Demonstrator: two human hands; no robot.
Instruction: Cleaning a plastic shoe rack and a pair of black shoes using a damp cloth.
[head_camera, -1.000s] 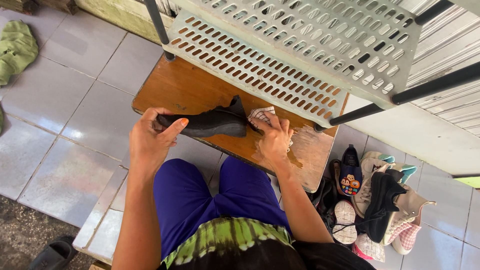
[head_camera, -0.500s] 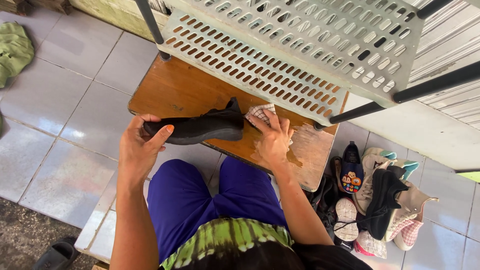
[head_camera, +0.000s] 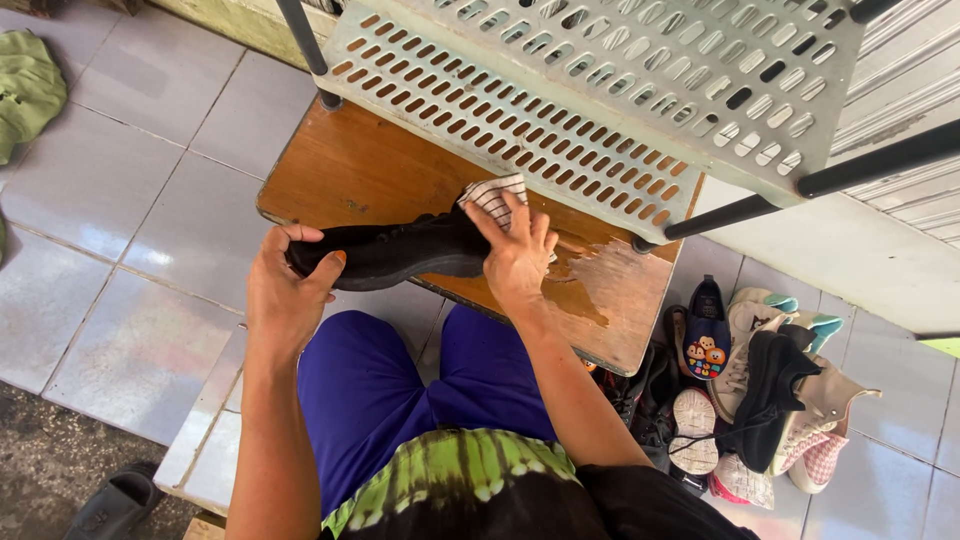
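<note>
My left hand (head_camera: 285, 285) grips the toe end of a black shoe (head_camera: 400, 252), held level over the near edge of a brown wooden board (head_camera: 350, 170). My right hand (head_camera: 518, 258) presses a checked cloth (head_camera: 492, 198) against the heel end of the shoe. The cloth's upper corner sticks out above my fingers. A wet patch (head_camera: 590, 285) darkens the board just right of my right hand.
A pale perforated metal rack (head_camera: 600, 90) on dark legs stands over the board's far side. A pile of several shoes (head_camera: 760, 390) lies on the tiled floor at the right. A green cloth (head_camera: 30, 85) lies far left, a dark sandal (head_camera: 115, 505) at the bottom left.
My right hand with the cloth has moved left and up onto the shoe's heel. The left hand has shifted the shoe slightly left and lower.
</note>
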